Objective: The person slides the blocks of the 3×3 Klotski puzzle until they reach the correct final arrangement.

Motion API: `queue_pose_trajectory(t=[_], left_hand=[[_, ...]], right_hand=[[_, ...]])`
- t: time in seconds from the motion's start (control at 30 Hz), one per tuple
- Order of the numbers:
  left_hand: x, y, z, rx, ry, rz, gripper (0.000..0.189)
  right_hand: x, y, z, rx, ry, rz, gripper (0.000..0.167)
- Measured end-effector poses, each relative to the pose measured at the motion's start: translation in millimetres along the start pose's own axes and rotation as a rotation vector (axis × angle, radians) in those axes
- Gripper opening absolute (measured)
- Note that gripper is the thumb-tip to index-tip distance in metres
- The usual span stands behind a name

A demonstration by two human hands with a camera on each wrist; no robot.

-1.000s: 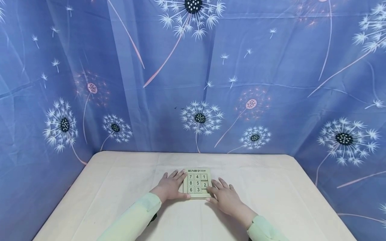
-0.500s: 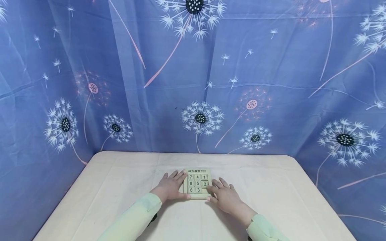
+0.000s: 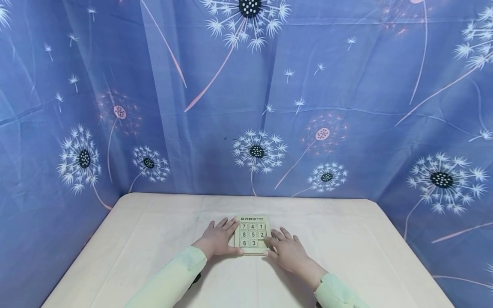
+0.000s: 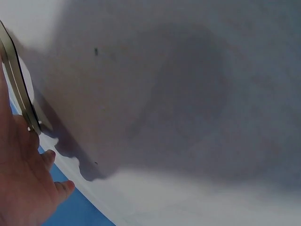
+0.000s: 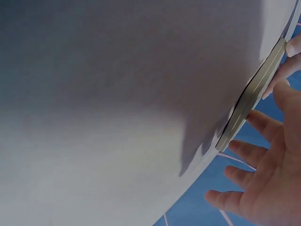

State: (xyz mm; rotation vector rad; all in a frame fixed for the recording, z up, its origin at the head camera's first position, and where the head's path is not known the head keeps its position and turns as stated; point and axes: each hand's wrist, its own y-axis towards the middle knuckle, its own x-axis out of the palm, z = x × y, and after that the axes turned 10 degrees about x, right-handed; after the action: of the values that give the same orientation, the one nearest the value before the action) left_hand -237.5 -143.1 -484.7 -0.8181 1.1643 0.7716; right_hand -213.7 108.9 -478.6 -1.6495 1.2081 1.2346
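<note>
A pale green sliding number puzzle (image 3: 251, 252) lies flat between both hands in the head view. Its tiles read 7 4 1, 8 5 2 and 6 3 from the top row down, and the bottom right space has no tile. My left hand (image 3: 219, 239) rests against the left side with fingers straight and spread, thumb along the lower left corner. My right hand (image 3: 289, 253) is at the right side, its index fingertip on the tile marked 2 (image 3: 262, 234) and its thumb at the lower right corner. Both wrist views show the puzzle's thin edge (image 4: 21, 80) beside outstretched fingers.
A white cloth-covered table (image 3: 173, 218) extends around the puzzle, with rounded far corners. Blue curtains (image 3: 208, 141) with dandelion prints stand behind it and at both sides.
The tile marked 2 has slid slightly away from me, up to the tile marked 1 and level with the 5. Both hands keep nearly the same places.
</note>
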Motion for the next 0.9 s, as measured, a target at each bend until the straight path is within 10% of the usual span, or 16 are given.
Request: queue_pose_trajectory(t=[0.9], left_hand=[[-0.7, 0.7, -1.4, 0.006, -0.012, -0.009, 0.099]], right_hand=[[-4.2, 3.5, 5.2, -0.054, 0.015, -0.021, 0.052]])
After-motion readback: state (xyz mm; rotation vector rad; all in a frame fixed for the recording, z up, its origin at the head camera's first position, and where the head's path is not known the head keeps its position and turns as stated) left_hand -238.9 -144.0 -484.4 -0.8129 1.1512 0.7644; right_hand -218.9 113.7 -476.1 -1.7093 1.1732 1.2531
